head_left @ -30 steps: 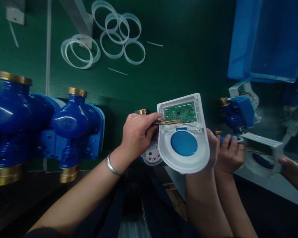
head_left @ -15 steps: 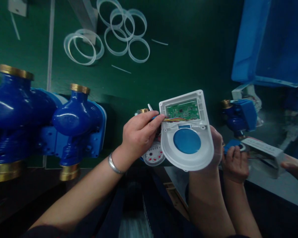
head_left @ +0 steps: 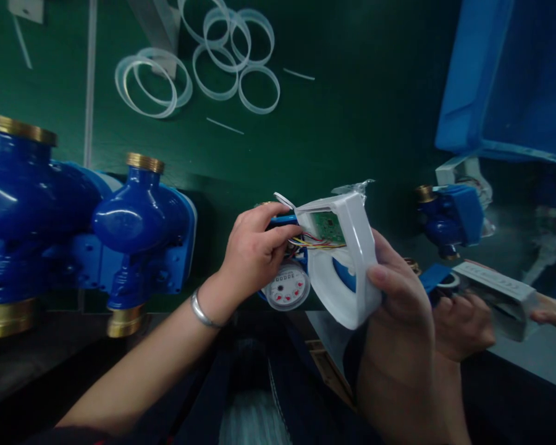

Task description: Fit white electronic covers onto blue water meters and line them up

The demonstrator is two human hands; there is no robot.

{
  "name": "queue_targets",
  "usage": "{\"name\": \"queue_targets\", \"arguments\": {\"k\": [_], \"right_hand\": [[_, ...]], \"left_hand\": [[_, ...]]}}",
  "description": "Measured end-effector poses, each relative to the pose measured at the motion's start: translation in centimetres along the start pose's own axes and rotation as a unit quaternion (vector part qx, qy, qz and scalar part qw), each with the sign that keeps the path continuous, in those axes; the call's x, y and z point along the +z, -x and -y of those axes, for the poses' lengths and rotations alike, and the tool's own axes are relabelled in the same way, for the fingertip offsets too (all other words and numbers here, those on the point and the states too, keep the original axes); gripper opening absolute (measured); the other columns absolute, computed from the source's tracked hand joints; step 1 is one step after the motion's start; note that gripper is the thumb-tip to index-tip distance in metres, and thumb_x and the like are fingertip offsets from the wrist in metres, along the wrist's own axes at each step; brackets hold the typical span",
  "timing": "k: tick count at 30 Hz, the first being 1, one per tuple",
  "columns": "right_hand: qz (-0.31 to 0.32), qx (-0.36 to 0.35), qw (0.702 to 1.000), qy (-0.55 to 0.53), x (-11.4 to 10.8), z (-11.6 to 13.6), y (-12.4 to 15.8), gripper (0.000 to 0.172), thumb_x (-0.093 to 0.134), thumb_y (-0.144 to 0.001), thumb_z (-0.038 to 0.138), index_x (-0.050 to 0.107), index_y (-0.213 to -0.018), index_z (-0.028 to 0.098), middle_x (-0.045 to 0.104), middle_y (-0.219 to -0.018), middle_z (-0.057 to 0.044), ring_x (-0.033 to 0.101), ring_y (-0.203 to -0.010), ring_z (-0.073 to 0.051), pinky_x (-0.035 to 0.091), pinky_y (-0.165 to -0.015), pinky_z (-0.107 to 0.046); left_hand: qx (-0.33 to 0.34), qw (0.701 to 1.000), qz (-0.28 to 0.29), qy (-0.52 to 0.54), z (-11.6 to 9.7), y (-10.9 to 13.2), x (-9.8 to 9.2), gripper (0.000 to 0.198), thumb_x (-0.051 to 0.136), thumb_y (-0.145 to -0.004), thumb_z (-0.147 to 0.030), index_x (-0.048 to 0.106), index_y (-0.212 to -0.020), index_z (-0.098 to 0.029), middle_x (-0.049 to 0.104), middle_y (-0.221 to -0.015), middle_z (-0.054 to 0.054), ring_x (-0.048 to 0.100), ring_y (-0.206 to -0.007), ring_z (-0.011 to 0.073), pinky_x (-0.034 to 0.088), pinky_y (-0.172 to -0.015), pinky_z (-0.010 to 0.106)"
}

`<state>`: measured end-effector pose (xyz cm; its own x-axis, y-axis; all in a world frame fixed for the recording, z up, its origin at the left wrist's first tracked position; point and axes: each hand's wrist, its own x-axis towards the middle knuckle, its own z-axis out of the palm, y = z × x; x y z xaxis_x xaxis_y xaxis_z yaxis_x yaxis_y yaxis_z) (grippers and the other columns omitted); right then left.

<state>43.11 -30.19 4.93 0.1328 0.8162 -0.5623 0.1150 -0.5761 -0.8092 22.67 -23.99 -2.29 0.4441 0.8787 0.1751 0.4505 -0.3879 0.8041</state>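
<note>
My right hand (head_left: 398, 290) grips a white plastic meter cover (head_left: 352, 259), tilted so its inside faces left, with a green circuit board (head_left: 330, 226) and a blue round insert showing. My left hand (head_left: 254, 250) is closed in a pinch on the coloured wires (head_left: 312, 241) that run from the board toward the meter. Under both hands sits a water meter with a white dial (head_left: 286, 285) and a blue body. A metal bracelet circles my left wrist.
Two large blue water meters (head_left: 139, 232) with brass ends stand on the left of the green table (head_left: 352, 123). Several clear plastic rings (head_left: 222, 62) lie at the back. A blue bin (head_left: 509, 80) is at the right. Another person's hands (head_left: 463, 321) hold a similar cover there.
My right hand has turned the white cover from facing me to edge-on, tilted toward the left. My left hand has stayed at the wires.
</note>
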Motion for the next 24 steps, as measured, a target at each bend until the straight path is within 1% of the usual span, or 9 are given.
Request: {"name": "queue_targets", "arguments": {"k": [3,6,9,12,14,16,19,22,24], "right_hand": [[0.02,0.012,0.993,-0.112,2.4,1.5,-0.7,0.058,0.062,-0.069,0.049,0.052,-0.122,0.028,0.061,-0.109,-0.005,0.059,-0.098,-0.029,0.05,-0.08,-0.045],[0.019,0.02,0.983,-0.181,2.4,1.4,-0.4,0.054,0.067,-0.067,0.041,0.055,-0.118,0.029,0.061,-0.111,-0.004,0.059,-0.099,-0.028,0.049,-0.082,-0.043],[0.019,0.005,0.979,-0.201,2.1,0.9,-0.2,0.055,0.068,-0.065,0.04,0.056,-0.118,0.028,0.06,-0.115,-0.003,0.057,-0.102,-0.029,0.048,-0.085,-0.043],[-0.01,-0.003,0.976,-0.218,2.0,0.5,-0.1,0.053,0.066,-0.066,0.039,0.057,-0.117,0.028,0.061,-0.114,-0.003,0.058,-0.101,-0.028,0.05,-0.083,-0.042],[-0.028,0.0,0.973,-0.231,2.0,0.3,-0.2,0.05,0.065,-0.066,0.038,0.058,-0.115,0.028,0.063,-0.108,-0.003,0.06,-0.097,-0.028,0.051,-0.078,-0.042],[-0.033,0.003,0.97,-0.243,1.8,0.0,-0.1,0.049,0.066,-0.066,0.037,0.059,-0.114,0.028,0.065,-0.104,-0.004,0.061,-0.093,-0.028,0.052,-0.077,-0.042],[-0.028,0.008,0.967,-0.252,1.7,-0.2,-0.1,0.049,0.065,-0.066,0.037,0.059,-0.113,0.028,0.065,-0.103,-0.005,0.062,-0.091,-0.028,0.052,-0.078,-0.045],[-0.024,0.006,0.969,-0.245,2.2,-0.4,-0.3,0.048,0.063,-0.066,0.039,0.058,-0.113,0.028,0.065,-0.1,-0.005,0.062,-0.088,-0.028,0.051,-0.078,-0.046],[-0.026,-0.006,0.977,-0.213,2.3,-0.6,-0.5,0.05,0.057,-0.068,0.043,0.055,-0.116,0.029,0.064,-0.098,-0.005,0.061,-0.089,-0.029,0.05,-0.079,-0.049]], "left_hand": [[0.006,0.998,0.066,-0.01,-0.1,-0.2,-0.5,0.023,0.057,-0.078,-0.03,0.065,-0.098,-0.02,0.059,-0.112,0.01,0.055,-0.105,0.0243,0.044,-0.085,0.041],[-0.002,0.996,0.088,-0.028,-0.4,-0.3,-0.8,0.032,0.064,-0.072,-0.041,0.064,-0.094,-0.018,0.06,-0.111,0.012,0.055,-0.101,0.027,0.044,-0.084,0.044],[-0.029,0.995,0.091,-0.001,-0.7,-0.5,-1.2,0.031,0.067,-0.069,-0.04,0.061,-0.089,-0.016,0.06,-0.109,0.012,0.056,-0.1,0.0266,0.045,-0.084,0.043],[-0.067,0.99,0.071,0.105,-1.0,-1.1,-1.9,0.032,0.064,-0.072,-0.037,0.059,-0.095,-0.017,0.06,-0.111,0.011,0.055,-0.104,0.0224,0.046,-0.087,0.038],[-0.084,0.986,0.045,0.14,-1.0,-1.9,-2.4,0.025,0.055,-0.079,-0.027,0.058,-0.103,-0.017,0.06,-0.113,0.009,0.055,-0.106,0.0183,0.045,-0.09,0.034],[-0.078,0.989,0.052,0.111,-0.8,-3.0,-2.6,0.031,0.045,-0.08,-0.013,0.059,-0.107,-0.02,0.061,-0.113,0.006,0.055,-0.106,0.0165,0.043,-0.093,0.034],[-0.055,0.989,0.133,-0.011,0.2,-5.0,-2.2,0.043,0.042,-0.075,-0.003,0.063,-0.105,-0.026,0.06,-0.116,0.003,0.05,-0.113,0.0216,0.036,-0.096,0.045],[-0.045,0.963,0.234,-0.129,1.5,-7.2,-1.1,0.043,0.049,-0.072,-0.003,0.066,-0.099,-0.031,0.058,-0.117,0.004,0.044,-0.117,0.0303,0.029,-0.094,0.06],[-0.034,0.942,0.292,-0.16,2.0,-8.5,-0.1,0.04,0.054,-0.071,-0.005,0.068,-0.096,-0.032,0.06,-0.113,0.005,0.045,-0.113,0.0319,0.028,-0.091,0.064]]}}
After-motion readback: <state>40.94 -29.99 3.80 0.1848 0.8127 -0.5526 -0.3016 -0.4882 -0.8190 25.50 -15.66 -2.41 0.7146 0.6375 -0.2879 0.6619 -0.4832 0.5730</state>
